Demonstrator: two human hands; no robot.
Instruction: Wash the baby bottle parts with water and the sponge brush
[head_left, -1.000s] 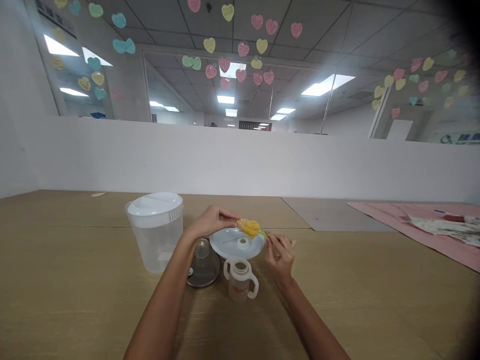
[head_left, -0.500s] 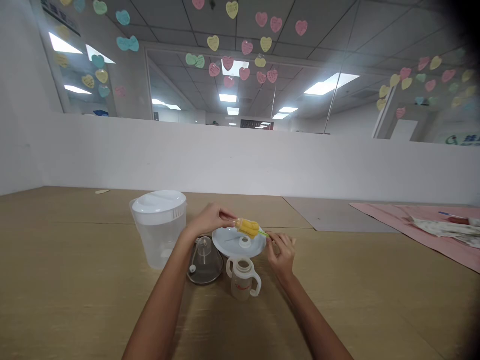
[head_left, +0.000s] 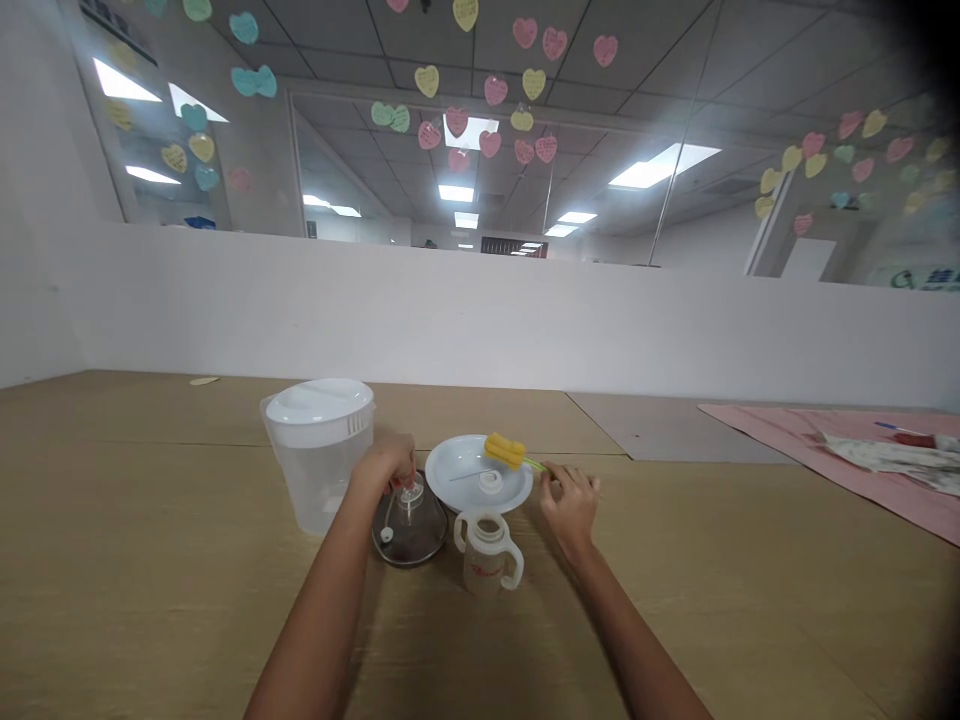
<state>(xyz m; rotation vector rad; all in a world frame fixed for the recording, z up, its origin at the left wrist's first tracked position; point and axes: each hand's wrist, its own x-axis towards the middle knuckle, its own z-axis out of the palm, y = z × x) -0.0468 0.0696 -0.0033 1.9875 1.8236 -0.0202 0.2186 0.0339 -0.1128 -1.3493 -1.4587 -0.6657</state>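
My right hand [head_left: 571, 505] pinches the thin green handle of a yellow sponge brush [head_left: 505, 450]. The sponge head hovers over the far side of a white plate [head_left: 442, 490]. My left hand [head_left: 391, 463] points downward over a dark round tray [head_left: 412, 545], its fingers closed around a clear plastic cap [head_left: 411, 493]; the fingertips are partly hidden. A thin straw with a small white weight [head_left: 386, 535] lies on the tray. On the plate sits a white ring [head_left: 490, 482]. Nearer me stands a lidless two-handled sippy cup [head_left: 486, 560] with red lettering.
A clear lidded plastic pitcher [head_left: 322, 480] stands left of my left hand. At the far right, a pink cloth [head_left: 765, 425] carries a patterned cloth [head_left: 885, 455] and a pen. A low white wall [head_left: 480, 320] borders the table's back.
My left hand has moved from the sponge's end, where it held a clear piece, down and left to the tray. The sponge is uncovered. My right hand has barely moved.
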